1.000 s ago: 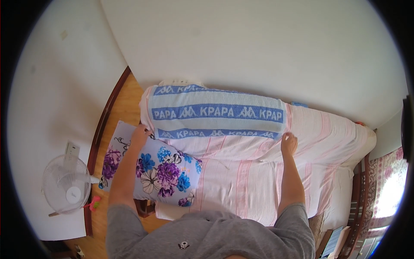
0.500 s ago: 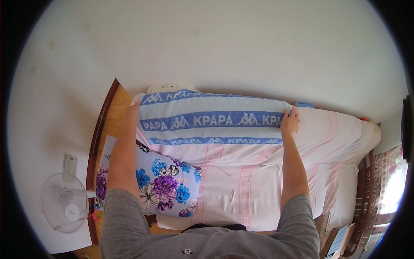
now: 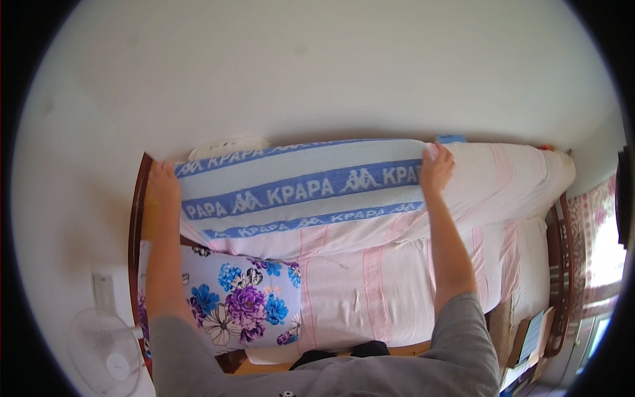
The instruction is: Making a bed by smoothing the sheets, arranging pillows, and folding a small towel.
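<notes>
A blue-and-white patterned towel [image 3: 264, 192] lies lengthwise over the backrest of a sofa draped in a white and pink striped cover [image 3: 337, 291]. My left hand [image 3: 165, 180] is closed on the towel's left end, near its upper corner; part of the grip is hidden. At the opposite end my right hand [image 3: 438, 169] rests on the towel's edge, with its fingers apart, where the towel meets the pink cover. Below the towel, by my left forearm, a floral cushion [image 3: 245, 308] in purple, blue and white lies on the seat.
A white fan [image 3: 106, 354] stands at the lower left by the wall. Behind the backrest show a white object [image 3: 228, 147] and a blue box [image 3: 451, 139]. On the right are the wooden armrest [image 3: 561, 264], an open carton [image 3: 529, 337] and a curtained window [image 3: 605, 258].
The view has shifted, and the sofa's left end sits lower in the picture. Both hands remain at the towel's ends; the left forearm now reaches out straighter.
</notes>
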Motion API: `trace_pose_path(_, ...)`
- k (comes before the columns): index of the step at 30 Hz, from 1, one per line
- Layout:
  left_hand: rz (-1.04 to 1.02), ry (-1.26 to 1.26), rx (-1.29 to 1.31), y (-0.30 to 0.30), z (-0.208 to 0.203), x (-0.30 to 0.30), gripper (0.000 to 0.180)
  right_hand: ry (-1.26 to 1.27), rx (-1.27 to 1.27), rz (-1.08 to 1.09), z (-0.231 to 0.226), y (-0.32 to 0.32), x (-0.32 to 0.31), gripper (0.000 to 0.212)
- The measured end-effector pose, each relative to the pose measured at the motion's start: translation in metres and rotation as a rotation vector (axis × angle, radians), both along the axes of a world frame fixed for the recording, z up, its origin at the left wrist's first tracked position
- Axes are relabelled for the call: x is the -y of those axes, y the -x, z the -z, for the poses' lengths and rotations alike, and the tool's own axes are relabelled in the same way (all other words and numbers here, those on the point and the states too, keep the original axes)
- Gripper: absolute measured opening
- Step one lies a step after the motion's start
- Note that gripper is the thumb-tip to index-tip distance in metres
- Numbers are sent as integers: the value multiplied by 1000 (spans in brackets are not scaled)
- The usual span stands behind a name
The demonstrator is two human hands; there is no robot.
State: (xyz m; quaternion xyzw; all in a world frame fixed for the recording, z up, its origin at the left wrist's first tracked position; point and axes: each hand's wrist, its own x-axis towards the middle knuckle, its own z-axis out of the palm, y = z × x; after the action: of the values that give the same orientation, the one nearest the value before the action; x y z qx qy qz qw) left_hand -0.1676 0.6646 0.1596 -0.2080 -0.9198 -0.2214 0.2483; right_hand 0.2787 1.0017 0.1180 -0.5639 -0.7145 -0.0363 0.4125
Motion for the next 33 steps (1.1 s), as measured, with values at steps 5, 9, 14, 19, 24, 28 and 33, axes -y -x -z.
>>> trace_pose_path(5,483,33,-329,-60,37,5,38,-128,232,-234,26,2,48,49)
trace_pose_path(9,317,289,-100,-33,64,15,41,-25,171,-283,32,6,47,50)
trace_pose_path(14,284,282,-49,-60,62,25,45,98,152,-120,54,-67,72,53)
trace_pose_path(19,680,240,96,-157,133,96,50,1251,692,-364,198,-222,214,37)
trace_pose_path(24,1263,889,952,-259,300,207,34,1719,643,-260,209,-385,395,32)
trace_pose_path(28,1317,1014,1505,-381,264,197,39,1910,449,36,243,-464,422,33)
trace_pose_path(33,1013,297,1854,-488,151,93,27,1371,167,-94,204,-450,360,28)
